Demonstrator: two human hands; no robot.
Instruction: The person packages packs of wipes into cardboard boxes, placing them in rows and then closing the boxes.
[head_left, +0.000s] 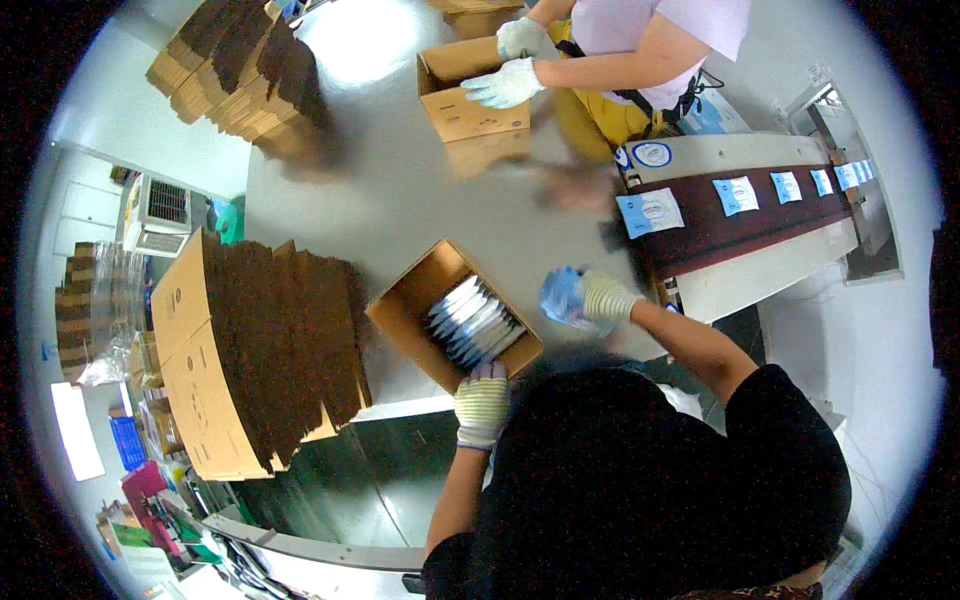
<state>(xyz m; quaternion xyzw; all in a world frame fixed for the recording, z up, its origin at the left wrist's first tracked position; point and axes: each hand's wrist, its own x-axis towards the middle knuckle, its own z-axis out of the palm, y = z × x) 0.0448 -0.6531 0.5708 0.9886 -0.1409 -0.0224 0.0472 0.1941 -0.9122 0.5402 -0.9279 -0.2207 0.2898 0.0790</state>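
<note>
An open cardboard box [405,312] lies on the grey metal table [400,190], with several blue-and-white flat pouches [475,325] standing on edge inside it. My left hand [483,402], in a knit glove, rests on the near corner of the box. To the right of the box, my gloved right hand [603,297] holds a blurred bunch of blue-and-white pouches [560,297], close to the near end of a dark conveyor belt [700,225].
More pouches [650,211] ride along the belt. A large stack of flattened cartons [255,350] stands left of the box, and another stack [240,70] sits at the far left. Across the table, another person's gloved hands [510,80] handle a second open carton [465,100].
</note>
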